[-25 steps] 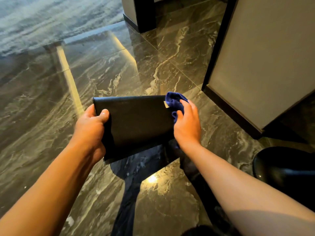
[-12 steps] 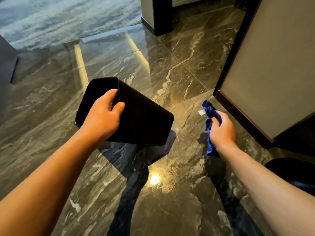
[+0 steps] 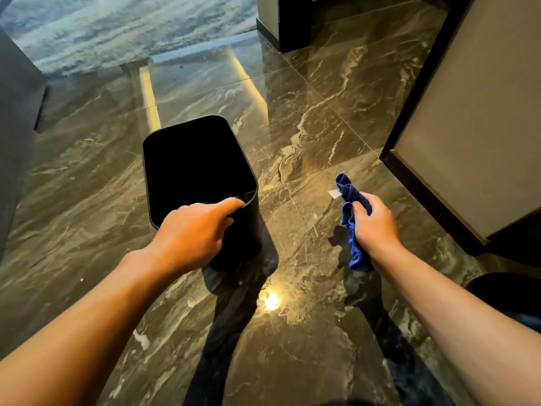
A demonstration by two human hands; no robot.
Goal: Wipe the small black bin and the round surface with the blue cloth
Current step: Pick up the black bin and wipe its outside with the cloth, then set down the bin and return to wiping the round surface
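A glossy dark marble floor (image 3: 307, 118) with pale veining fills most of the frame, laid in large tiles whose thin joints run diagonally. A small bright spot of reflected light (image 3: 270, 300) sits low in the middle, and two pale reflected streaks (image 3: 150, 98) slant through the upper centre. Across the upper left lies a blue-grey mottled carpet (image 3: 117, 27). A beige wall panel (image 3: 480, 118) with a dark frame and dark baseboard takes the right side. At the top centre stands a pillar corner (image 3: 281, 22), light on one face and dark on the other. A grey surface (image 3: 14, 127) runs along the left edge.
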